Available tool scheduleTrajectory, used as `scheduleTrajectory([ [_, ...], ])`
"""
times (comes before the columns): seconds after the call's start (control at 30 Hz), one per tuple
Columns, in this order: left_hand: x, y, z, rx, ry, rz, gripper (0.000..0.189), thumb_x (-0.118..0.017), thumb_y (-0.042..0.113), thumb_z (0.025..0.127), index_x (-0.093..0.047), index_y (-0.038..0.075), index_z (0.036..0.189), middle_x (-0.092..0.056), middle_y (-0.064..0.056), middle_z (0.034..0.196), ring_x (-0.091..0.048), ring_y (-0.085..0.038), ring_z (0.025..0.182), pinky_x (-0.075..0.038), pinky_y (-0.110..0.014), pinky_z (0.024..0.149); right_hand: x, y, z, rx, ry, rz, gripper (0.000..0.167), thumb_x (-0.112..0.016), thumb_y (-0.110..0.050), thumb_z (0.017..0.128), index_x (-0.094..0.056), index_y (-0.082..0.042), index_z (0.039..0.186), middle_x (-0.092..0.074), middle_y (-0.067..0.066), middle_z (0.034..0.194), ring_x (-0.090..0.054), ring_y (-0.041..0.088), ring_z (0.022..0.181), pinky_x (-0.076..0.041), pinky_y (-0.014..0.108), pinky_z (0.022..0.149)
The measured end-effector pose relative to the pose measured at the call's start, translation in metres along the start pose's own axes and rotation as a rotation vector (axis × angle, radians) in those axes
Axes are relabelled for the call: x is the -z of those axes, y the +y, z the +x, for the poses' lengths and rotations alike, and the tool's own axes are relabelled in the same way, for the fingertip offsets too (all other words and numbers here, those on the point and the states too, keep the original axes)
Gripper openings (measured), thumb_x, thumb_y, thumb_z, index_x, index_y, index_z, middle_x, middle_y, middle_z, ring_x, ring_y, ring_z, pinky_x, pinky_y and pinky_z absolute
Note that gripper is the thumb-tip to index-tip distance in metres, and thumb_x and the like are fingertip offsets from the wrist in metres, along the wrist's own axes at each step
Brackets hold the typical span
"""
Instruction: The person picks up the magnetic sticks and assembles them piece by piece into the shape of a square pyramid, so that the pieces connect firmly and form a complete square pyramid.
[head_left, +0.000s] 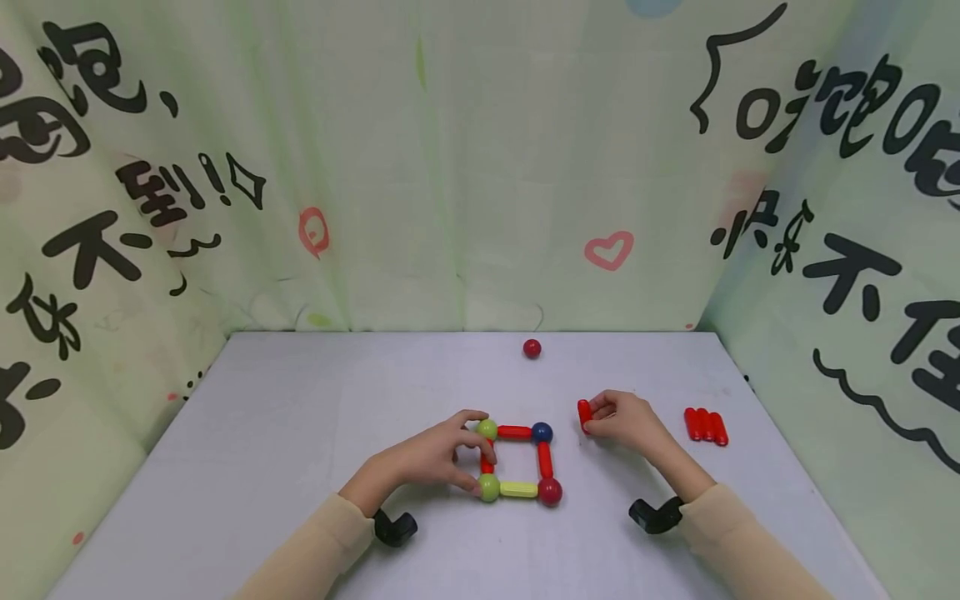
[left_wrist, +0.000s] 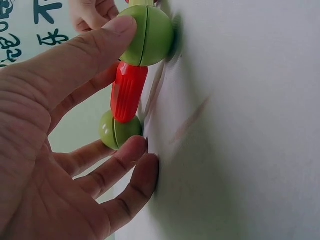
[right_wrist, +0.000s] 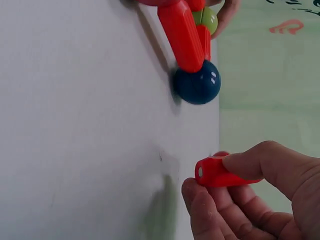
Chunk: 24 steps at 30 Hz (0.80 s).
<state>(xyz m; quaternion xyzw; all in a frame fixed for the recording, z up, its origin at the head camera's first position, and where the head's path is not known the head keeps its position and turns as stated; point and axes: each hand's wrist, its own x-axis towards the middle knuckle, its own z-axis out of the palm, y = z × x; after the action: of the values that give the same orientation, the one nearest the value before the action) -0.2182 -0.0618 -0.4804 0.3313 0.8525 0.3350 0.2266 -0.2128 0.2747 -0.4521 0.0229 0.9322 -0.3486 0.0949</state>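
Observation:
On the table lies a square of magnetic rods and balls, with two green balls, a blue ball and a dark red ball at its corners. Red rods form three sides and a yellow-green rod the near one. My left hand holds the square's left side, thumb on the near green ball, fingers around the red rod and far green ball. To the right of the square, my right hand pinches a loose red rod; a pale round end shows.
Several red rods lie side by side at the right of the table. A single dark red ball sits near the back edge. Printed curtains enclose the white table at the back and sides.

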Motion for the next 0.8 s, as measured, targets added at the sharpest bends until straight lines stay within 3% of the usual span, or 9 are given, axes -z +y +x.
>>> scheduleTrajectory([
  [0.37,-0.001,0.002,0.001,-0.012,0.004,-0.005,0.032,-0.090,0.035,0.081,-0.071,0.040,0.106,-0.032,-0.001,0.164,-0.052,-0.022,0.130,-0.052,-0.030,0.096,-0.018,-0.030,-0.004,0.080,-0.005,0.102,0.030,-0.078,-0.013,0.088,-0.064,-0.002,0.113,-0.072,0.012,0.108,-0.067,0.025,0.098,-0.060,0.037,0.079],
  [0.8,0.001,0.000,0.001,-0.007,0.005,-0.007,0.030,-0.089,0.036,0.082,-0.072,0.039,0.106,-0.032,-0.002,0.164,-0.053,-0.022,0.128,-0.052,-0.030,0.095,-0.029,-0.038,-0.006,0.147,-0.029,0.106,0.024,-0.077,-0.008,0.089,-0.067,-0.005,0.110,-0.072,0.008,0.105,-0.069,0.022,0.096,-0.059,0.036,0.078],
])
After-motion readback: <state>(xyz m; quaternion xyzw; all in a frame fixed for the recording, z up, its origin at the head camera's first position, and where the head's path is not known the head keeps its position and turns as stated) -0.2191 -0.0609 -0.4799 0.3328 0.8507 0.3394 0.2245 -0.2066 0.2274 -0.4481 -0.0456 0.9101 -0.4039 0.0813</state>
